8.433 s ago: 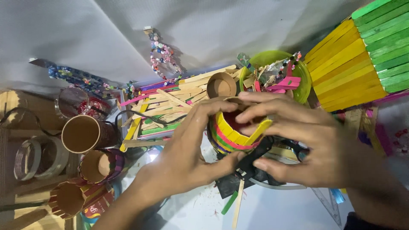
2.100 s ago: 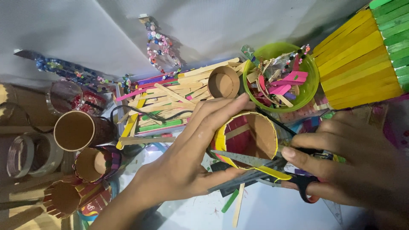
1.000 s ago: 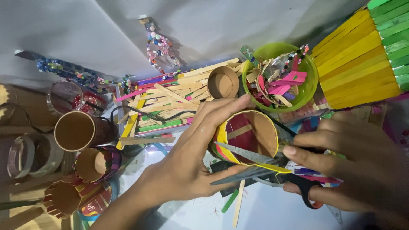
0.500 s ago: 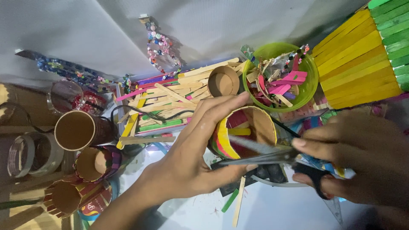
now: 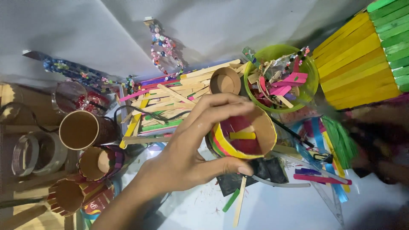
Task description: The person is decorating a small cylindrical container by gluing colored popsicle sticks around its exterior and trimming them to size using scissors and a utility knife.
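Observation:
My left hand (image 5: 191,153) grips a short cardboard cup (image 5: 245,138) lying on its side, thumb under it and fingers over its rim. The cup is wrapped in yellow, red and green strips, with a yellow stick piece inside its mouth. My right hand (image 5: 379,140) is a motion blur at the right, apart from the cup. Dark scissor handles show as a smear in its fingers. A black scrap (image 5: 255,174) and loose sticks lie under the cup.
A green bowl (image 5: 313,81) of pink and plain scraps stands behind the cup. A heap of coloured craft sticks (image 5: 170,106) lies at centre. A yellow and green stick panel (image 5: 362,59) fills the upper right. Cardboard tubes (image 5: 81,130) and a glass jar (image 5: 30,153) stand left. A bead strand (image 5: 164,47) lies at the back.
My right hand has pulled the scissors away from the cup's mouth, moving off to the right. My left hand has kept its hold on the cup.

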